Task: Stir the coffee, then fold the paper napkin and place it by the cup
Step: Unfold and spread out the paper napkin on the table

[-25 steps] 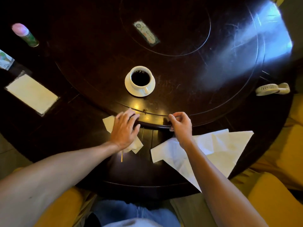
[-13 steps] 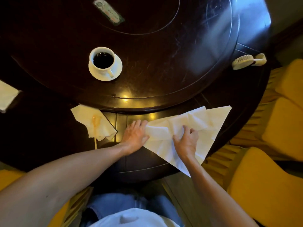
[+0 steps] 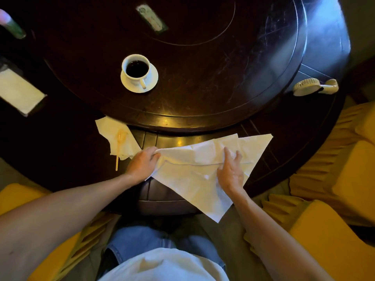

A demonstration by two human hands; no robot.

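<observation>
A white cup of black coffee (image 3: 136,70) stands on its saucer (image 3: 152,81) on the dark round turntable. A large white paper napkin (image 3: 190,183) lies crumpled on the table's near rim, one corner hanging over the edge. My left hand (image 3: 143,165) pinches the napkin's left corner and lifts it a little. My right hand (image 3: 231,171) rests on the napkin's middle, its fingers pinching a fold of the paper. A wooden stirrer (image 3: 117,151) lies on a smaller crumpled napkin (image 3: 115,136) to the left.
The raised turntable's edge (image 3: 182,126) runs just beyond the napkin. A flat white pack (image 3: 18,92) and a pink-capped bottle (image 3: 11,25) sit at far left, a small hand fan (image 3: 314,88) at right, a label card (image 3: 152,19) at the back. Yellow chairs (image 3: 334,240) flank me.
Both hands left the turntable edge and the small napkin and came onto the large napkin. My left hand now pinches its left corner, and the right hand has slid further up the paper.
</observation>
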